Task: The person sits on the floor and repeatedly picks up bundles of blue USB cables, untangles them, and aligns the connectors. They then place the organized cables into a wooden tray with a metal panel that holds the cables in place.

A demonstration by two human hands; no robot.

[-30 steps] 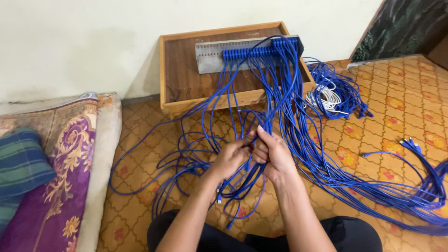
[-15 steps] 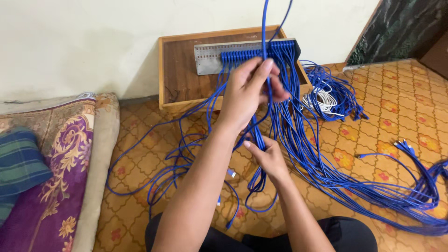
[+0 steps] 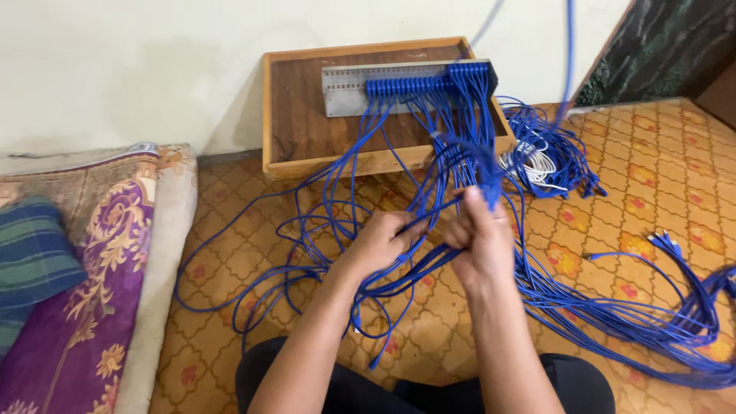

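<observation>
On the left lies a purple flowered cushion (image 3: 92,299) at the floor's left edge. The left hand (image 3: 383,244) sits over the middle of the patterned orange floor (image 3: 652,176), its fingers pinched shut on a few thin blue network cables (image 3: 414,264). Just beside it, almost touching, the right hand (image 3: 479,241) is closed on the same bunch of cables, a bit higher up. From both grips the cables run long-ways up and away to the grey metal plug panel (image 3: 349,80), which lies in the brown wooden tray (image 3: 295,130) at the floor's far edge by the wall. The right hand is nearer the panel. One cable swings up past the top of the picture, blurred. More loose cables trail off to the right
</observation>
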